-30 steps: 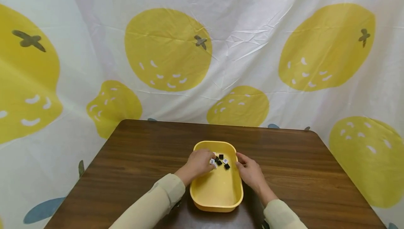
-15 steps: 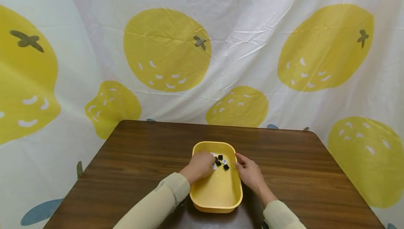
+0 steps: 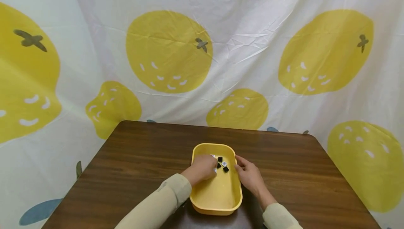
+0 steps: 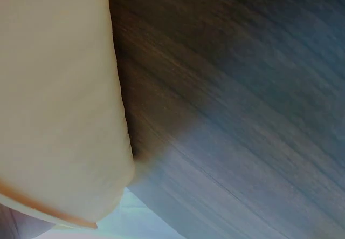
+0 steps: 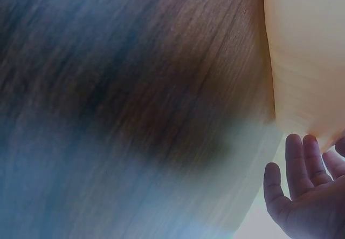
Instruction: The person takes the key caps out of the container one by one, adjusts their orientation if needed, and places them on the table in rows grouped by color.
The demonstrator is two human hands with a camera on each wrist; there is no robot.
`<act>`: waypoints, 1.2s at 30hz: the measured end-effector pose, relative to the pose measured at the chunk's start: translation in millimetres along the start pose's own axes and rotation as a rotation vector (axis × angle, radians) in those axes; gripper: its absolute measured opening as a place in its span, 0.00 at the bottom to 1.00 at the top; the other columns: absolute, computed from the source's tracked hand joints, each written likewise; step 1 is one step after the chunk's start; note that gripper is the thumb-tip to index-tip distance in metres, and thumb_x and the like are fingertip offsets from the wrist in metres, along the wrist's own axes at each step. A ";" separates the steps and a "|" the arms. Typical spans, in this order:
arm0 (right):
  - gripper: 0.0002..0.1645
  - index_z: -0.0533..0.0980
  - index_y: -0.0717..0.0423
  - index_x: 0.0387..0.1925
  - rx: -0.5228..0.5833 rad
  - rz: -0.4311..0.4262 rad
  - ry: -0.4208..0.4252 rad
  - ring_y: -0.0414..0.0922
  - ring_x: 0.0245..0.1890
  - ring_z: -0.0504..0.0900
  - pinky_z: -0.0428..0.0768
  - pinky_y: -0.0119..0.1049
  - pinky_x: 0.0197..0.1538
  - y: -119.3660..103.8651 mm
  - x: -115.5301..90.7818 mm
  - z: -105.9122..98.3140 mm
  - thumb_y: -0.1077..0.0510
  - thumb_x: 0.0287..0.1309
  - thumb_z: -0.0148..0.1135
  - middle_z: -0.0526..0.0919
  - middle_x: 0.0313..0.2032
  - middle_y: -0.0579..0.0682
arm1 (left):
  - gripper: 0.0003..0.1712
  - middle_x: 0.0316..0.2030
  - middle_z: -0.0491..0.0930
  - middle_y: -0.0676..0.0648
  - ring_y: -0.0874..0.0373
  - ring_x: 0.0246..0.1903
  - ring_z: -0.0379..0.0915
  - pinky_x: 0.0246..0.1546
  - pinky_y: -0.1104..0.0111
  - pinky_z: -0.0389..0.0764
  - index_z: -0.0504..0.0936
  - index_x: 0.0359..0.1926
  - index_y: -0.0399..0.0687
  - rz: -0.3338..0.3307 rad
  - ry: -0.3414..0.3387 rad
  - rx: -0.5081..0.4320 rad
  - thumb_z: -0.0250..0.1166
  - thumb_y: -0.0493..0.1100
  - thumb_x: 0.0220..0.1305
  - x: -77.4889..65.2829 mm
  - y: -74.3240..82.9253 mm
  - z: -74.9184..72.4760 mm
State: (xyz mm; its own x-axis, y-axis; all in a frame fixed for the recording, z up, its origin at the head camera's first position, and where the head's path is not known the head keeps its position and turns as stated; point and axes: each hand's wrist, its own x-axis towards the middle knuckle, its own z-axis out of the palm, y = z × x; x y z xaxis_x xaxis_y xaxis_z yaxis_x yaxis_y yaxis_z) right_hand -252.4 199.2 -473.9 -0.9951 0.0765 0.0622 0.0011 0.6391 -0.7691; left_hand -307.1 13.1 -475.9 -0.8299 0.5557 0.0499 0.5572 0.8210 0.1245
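Note:
A yellow plastic tray with rounded corners stands on the table. Small black square tiles and white marked tiles lie loose in its far half. My left hand reaches over the left rim among them, fingers bent downward. Its fingertips are hidden in the head view, so whether they pinch a tile does not show. My right hand touches the tray's right side near the rim. In the right wrist view its fingers extend fairly straight against the tray's outer wall.
The dark wood-grain table extends around the tray on all sides. Behind it hangs a white cloth printed with yellow lemons. In the left wrist view the tray's outer wall fills the left side.
My left hand has shifted slightly nearer and lower inside the tray, now covering some tiles that showed before. The right hand stays at the tray's right side.

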 end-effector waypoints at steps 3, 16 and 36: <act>0.26 0.70 0.59 0.67 0.005 -0.002 0.000 0.50 0.45 0.80 0.78 0.46 0.47 0.9 -0.2 0.7 0.58 0.70 0.55 0.82 0.48 0.56 | 0.21 0.13 0.62 0.55 0.61 0.18 0.59 0.19 0.68 0.64 0.65 0.12 0.54 0.001 -0.020 -0.004 0.66 0.39 0.53 -0.4 2.5 0.3; 0.26 0.70 0.59 0.67 0.000 -0.009 0.008 0.51 0.47 0.80 0.78 0.47 0.48 2.1 -0.5 1.3 0.58 0.71 0.55 0.82 0.49 0.56 | 0.05 0.22 0.74 0.54 0.61 0.24 0.64 0.27 0.69 0.68 0.81 0.27 0.48 0.069 -0.021 -0.115 0.63 0.35 0.58 5.3 -1.0 -3.4; 0.26 0.72 0.65 0.64 0.084 -0.024 -0.012 0.53 0.47 0.81 0.78 0.49 0.51 -1.0 0.2 -3.6 0.63 0.66 0.57 0.83 0.47 0.60 | 0.16 0.34 0.76 0.49 0.56 0.33 0.71 0.35 0.65 0.75 0.85 0.48 0.37 -0.057 0.261 -0.485 0.65 0.36 0.59 -11.4 -44.8 -37.2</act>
State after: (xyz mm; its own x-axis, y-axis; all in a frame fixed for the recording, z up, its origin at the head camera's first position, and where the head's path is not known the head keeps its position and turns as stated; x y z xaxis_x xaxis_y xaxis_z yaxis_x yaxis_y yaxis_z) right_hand -252.2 201.3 -470.9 -0.9958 0.0527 0.0744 -0.0308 0.5738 -0.8184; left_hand -323.6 -34.9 -445.2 -0.8724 0.4104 0.2656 0.4851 0.6603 0.5733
